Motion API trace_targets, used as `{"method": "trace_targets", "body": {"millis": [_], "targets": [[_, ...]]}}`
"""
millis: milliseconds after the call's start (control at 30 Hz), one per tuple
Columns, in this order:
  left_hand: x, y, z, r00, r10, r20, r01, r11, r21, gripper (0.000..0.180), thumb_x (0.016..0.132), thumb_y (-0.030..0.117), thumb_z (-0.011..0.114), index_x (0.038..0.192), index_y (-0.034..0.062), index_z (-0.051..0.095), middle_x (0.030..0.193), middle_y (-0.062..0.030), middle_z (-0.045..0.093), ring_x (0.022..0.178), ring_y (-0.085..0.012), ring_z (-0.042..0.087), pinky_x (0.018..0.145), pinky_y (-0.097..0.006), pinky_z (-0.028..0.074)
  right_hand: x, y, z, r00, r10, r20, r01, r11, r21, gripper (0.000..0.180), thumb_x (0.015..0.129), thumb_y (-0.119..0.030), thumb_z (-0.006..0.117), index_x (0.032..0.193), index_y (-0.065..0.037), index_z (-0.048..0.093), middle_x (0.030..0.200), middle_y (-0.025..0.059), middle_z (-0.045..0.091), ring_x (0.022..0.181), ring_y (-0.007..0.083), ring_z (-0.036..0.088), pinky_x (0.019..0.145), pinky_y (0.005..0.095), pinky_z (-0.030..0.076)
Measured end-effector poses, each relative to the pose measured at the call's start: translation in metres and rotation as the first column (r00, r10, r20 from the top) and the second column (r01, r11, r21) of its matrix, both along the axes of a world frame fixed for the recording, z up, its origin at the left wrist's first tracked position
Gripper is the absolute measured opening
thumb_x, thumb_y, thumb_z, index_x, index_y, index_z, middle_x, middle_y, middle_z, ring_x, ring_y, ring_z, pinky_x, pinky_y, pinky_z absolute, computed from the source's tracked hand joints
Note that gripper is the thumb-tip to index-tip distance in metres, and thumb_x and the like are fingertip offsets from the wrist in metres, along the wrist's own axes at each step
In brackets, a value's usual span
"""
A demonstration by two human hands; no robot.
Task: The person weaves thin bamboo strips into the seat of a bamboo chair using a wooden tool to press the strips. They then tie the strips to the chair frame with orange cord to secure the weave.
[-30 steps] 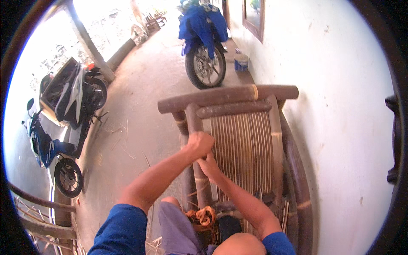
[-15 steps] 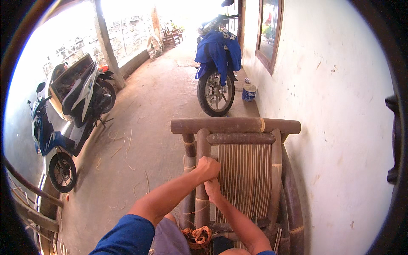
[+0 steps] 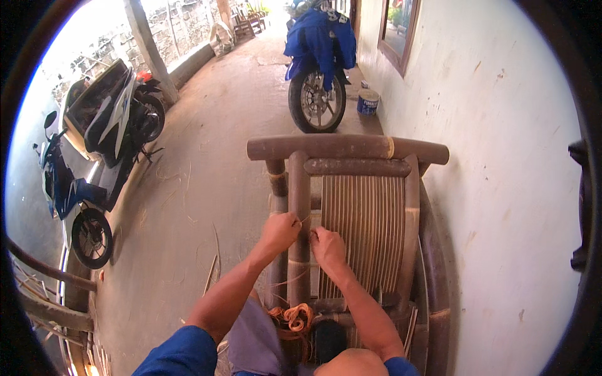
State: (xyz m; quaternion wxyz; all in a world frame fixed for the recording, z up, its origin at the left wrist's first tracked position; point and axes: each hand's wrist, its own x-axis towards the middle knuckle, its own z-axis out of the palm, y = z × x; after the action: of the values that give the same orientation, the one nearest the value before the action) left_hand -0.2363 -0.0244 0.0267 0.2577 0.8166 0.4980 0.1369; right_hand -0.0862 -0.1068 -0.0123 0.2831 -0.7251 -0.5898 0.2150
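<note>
A brown bamboo chair frame [image 3: 348,146] with a panel of narrow slats [image 3: 364,235] stands before me. My left hand [image 3: 282,230] is closed at the left side of the frame's upright post [image 3: 300,188], pinching a thin pale strand [image 3: 306,219] that shows across the post. On the post's other side, my right hand [image 3: 328,249] has its fingers bent together close to the bamboo; whatever lies in them is hidden. Low on the frame, near my knees, hangs a looped bundle of orange-brown strands [image 3: 297,318].
A white wall [image 3: 501,188] runs along the right. Ahead stands a motorcycle [image 3: 318,100] draped with blue cloth [image 3: 323,41], beside a paint can [image 3: 367,102]. A scooter [image 3: 75,188] is parked at left. Loose fibre strips lie on the concrete floor [image 3: 188,150].
My hands were together at the post, one above the other; now they are apart on either side of it. The view has tilted downward, so the chair appears higher.
</note>
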Motion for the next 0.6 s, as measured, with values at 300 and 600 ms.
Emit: {"method": "trace_targets", "body": {"millis": [300,600], "targets": [[0.005,-0.043,-0.046,0.728,0.215,0.651,0.066,0.923,-0.378,0.030,0.101,0.020,0.062,0.119,-0.0031,0.071,0.091,-0.0097,0.069,0.088,-0.0122,0.060,0.080,-0.032,0.051,-0.013,-0.030,0.002,0.998,-0.026,0.061,0.005,0.949,0.316,0.018,0.098,-0.018,0.063,0.103,-0.002,0.068,0.106,0.0180,0.067,0.092,0.0404,0.066,0.080,0.0493,0.054],[0.008,-0.052,-0.022,0.917,0.079,0.391,0.002,0.979,-0.203,0.024,0.100,0.022,0.066,0.112,0.0026,0.073,0.086,-0.0209,0.070,0.074,-0.0258,0.068,0.071,-0.039,0.053,0.013,-0.029,0.019,0.994,-0.001,-0.110,0.023,0.979,0.201,0.021,0.100,-0.023,0.062,0.099,-0.003,0.067,0.094,0.0193,0.070,0.084,0.0420,0.068,0.074,0.0516,0.054]]}}
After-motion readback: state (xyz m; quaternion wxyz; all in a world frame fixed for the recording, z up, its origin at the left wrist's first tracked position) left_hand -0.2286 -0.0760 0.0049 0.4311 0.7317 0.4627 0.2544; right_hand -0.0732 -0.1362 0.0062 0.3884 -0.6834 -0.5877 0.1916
